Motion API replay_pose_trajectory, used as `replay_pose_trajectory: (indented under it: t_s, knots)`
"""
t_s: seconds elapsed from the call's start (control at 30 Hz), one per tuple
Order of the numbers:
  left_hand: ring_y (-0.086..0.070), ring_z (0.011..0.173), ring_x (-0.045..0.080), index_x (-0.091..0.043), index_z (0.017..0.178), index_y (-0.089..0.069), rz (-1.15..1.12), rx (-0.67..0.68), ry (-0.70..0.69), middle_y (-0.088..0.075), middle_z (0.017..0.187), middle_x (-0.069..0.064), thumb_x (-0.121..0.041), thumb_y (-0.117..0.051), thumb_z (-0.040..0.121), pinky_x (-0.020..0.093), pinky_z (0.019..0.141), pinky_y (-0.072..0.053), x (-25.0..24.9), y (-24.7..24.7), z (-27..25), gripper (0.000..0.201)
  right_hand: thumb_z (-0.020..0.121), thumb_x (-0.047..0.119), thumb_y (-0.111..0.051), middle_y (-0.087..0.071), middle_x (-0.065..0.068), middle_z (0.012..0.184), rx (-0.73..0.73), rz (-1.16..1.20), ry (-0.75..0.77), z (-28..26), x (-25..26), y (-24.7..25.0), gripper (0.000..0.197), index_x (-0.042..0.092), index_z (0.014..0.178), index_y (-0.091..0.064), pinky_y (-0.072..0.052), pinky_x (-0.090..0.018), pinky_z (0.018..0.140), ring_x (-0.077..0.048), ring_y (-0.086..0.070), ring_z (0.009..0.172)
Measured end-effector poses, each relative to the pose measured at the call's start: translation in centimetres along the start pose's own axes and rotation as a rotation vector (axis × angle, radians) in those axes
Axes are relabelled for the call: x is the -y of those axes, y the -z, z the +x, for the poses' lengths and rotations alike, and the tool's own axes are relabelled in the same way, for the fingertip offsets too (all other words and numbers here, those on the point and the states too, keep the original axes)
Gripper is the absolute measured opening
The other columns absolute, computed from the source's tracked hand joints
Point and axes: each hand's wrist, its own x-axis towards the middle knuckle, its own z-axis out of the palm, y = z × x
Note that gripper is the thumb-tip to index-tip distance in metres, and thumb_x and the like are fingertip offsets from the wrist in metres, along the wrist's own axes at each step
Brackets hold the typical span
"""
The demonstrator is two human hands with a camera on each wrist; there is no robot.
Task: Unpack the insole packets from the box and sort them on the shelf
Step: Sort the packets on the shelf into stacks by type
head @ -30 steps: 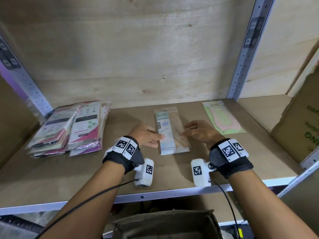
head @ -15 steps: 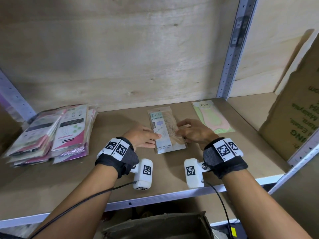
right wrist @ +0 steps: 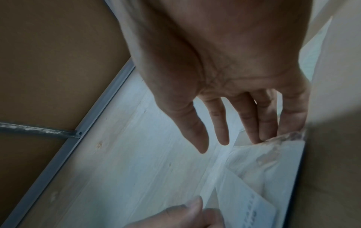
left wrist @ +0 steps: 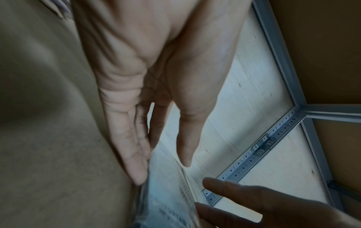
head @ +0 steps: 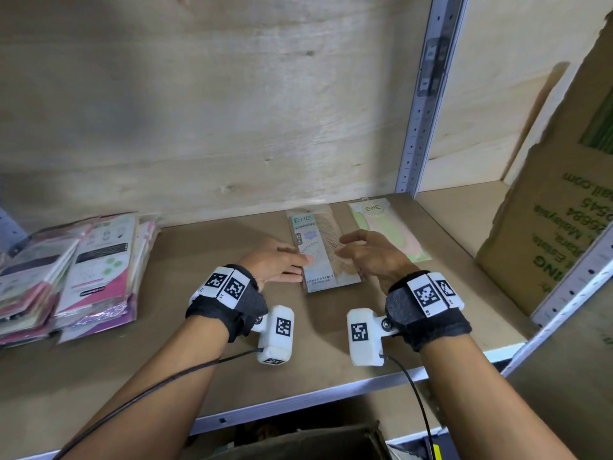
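Both sets of fingers are loosely spread and grip nothing: my left hand (head: 280, 265) lies flat with its fingertips touching the left edge of the blue-carded packet (head: 319, 250) on the shelf (head: 166, 366), and my right hand (head: 373, 252) hovers half-curled over its right side, the outer fingers (right wrist: 293, 117) brushing the film. That glossy, crinkly sleeve looks slick on the smooth brown board, so I judge that a sideways nudge could skew it toward the pale green packet (head: 381, 220) just beside it. Well apart to the left, the fanned pink-and-white stack (head: 83, 277) looks ready to slump if bumped.
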Motion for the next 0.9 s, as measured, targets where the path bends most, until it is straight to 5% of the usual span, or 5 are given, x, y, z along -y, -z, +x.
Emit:
replay_pose_trajectory:
  t_s: [0.2, 0.33, 0.67, 0.8, 0.9]
  knots:
    - [-0.07, 0.1, 0.024, 0.0, 0.116, -0.065, -0.025, -0.013, 0.009, -0.072, 0.112, 0.016, -0.009, -0.077, 0.085, 0.026, 0.071, -0.063, -0.1, -0.9, 0.7, 0.034, 0.089, 0.016, -0.068, -0.064, -0.011, 0.124, -0.015, 0.009, 0.0, 0.1, -0.3, 1.0, 0.04, 0.01, 0.126, -0.056, -0.047, -0.026, 0.074, -0.024, -0.062, 0.11]
    - [-0.07, 0.102, 0.025, 0.0, 0.118, -0.064, -0.024, -0.015, 0.011, -0.072, 0.112, 0.016, -0.009, -0.077, 0.085, 0.027, 0.071, -0.063, -0.2, -1.0, 0.9, 0.036, 0.088, 0.015, -0.069, -0.064, -0.014, 0.126, -0.015, 0.04, -0.008, 0.2, -0.5, 1.1, 0.042, 0.009, 0.127, -0.055, -0.051, -0.044, 0.099, -0.031, -0.063, 0.114]
    - [-0.07, 0.106, 0.028, 0.002, 0.119, -0.063, -0.05, -0.017, 0.017, -0.072, 0.113, 0.018, -0.008, -0.077, 0.084, 0.031, 0.076, -0.063, -0.1, -0.6, 0.4, 0.039, 0.088, 0.015, -0.07, -0.068, -0.011, 0.115, -0.021, 0.062, -0.003, 0.2, -0.8, 0.9, 0.036, 0.01, 0.122, -0.059, -0.047, -0.024, 0.065, -0.022, -0.066, 0.096]
    - [-0.071, 0.101, 0.025, -0.005, 0.12, -0.054, -0.062, -0.055, 0.01, -0.07, 0.114, 0.014, -0.012, -0.08, 0.083, 0.031, 0.076, -0.063, 0.2, 0.2, 0.3, 0.046, 0.088, 0.011, -0.069, -0.067, -0.01, 0.116, -0.089, 0.072, 0.004, 0.1, -0.6, 0.8, 0.032, 0.009, 0.119, -0.061, -0.055, -0.036, 0.089, -0.024, -0.065, 0.106]
    - [-0.072, 0.098, 0.019, -0.01, 0.127, -0.053, -0.015, -0.122, -0.062, -0.069, 0.112, 0.006, -0.026, -0.082, 0.081, 0.031, 0.083, -0.061, 0.1, 1.9, 0.0, 0.057, 0.088, 0.01, -0.066, -0.068, -0.004, 0.11, -0.214, 0.063, 0.057, -0.4, 0.1, 1.0, 0.026, 0.011, 0.113, -0.065, -0.05, -0.03, 0.079, -0.019, -0.064, 0.101]
